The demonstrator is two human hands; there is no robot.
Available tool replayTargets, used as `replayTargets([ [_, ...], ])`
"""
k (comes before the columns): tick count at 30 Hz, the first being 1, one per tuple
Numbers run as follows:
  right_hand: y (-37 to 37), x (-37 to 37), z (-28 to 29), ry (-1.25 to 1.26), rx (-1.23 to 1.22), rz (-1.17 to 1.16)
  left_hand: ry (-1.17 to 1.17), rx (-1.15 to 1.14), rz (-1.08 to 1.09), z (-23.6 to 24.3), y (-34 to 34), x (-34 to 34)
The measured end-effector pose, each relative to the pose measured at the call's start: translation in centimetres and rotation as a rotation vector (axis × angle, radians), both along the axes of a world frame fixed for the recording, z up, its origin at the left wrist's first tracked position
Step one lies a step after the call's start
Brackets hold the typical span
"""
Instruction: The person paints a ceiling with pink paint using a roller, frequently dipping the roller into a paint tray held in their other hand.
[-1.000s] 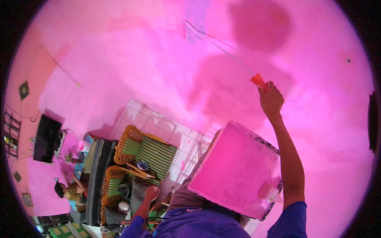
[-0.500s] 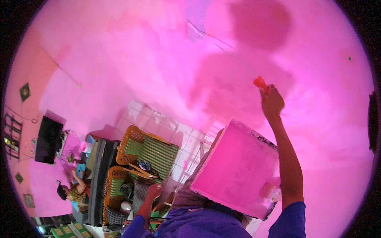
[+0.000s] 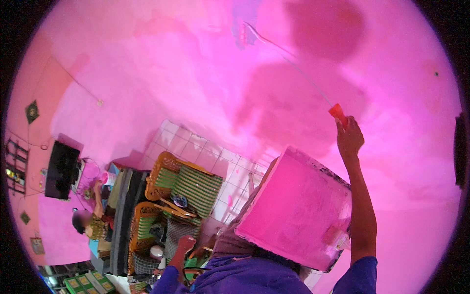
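Observation:
My right hand (image 3: 350, 139) is raised on an outstretched arm and closed around the red handle of a paint roller (image 3: 338, 111). The roller's long thin rod runs up and left to its pink roller head (image 3: 243, 35), over a purplish patch of the pink wall (image 3: 196, 73). Low at my left side, my left hand (image 3: 184, 246) looks closed; whatever its fingers hold, if anything, I cannot make out. In front of my body is a square tray-like container (image 3: 289, 206), coated in pink paint, with dark smears along its rim.
Below left stand wooden armchairs with green stripes (image 3: 196, 183), items lying on them. White floor tiles (image 3: 196, 147) carry pink drips. Farther left, another person (image 3: 95, 228) reaches toward a pink-and-white bucket (image 3: 107, 178), near a dark television (image 3: 62, 170).
My right hand has moved slightly right and down, and the roller head has shifted a little right. At the far left, the other person's arm has lifted toward the bucket.

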State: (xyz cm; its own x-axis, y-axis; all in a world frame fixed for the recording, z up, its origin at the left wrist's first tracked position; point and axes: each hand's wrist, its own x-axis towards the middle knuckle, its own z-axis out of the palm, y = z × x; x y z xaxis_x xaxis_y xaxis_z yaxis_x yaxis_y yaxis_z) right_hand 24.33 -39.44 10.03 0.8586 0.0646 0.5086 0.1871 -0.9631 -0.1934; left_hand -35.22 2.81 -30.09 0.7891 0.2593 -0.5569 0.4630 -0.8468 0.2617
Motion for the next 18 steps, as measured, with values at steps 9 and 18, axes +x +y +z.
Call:
replayTargets([
  [9, 4.1, 2.6, -1.1, 0.056, -0.019, 0.049, -0.274, -0.467, 0.609, 0.1, 0.3, 6.1],
  [18, -4.2, 1.5, -4.4, -0.048, -0.07, 0.034, 0.186, -0.263, 0.418, -1.6, -0.4, 0.6],
])
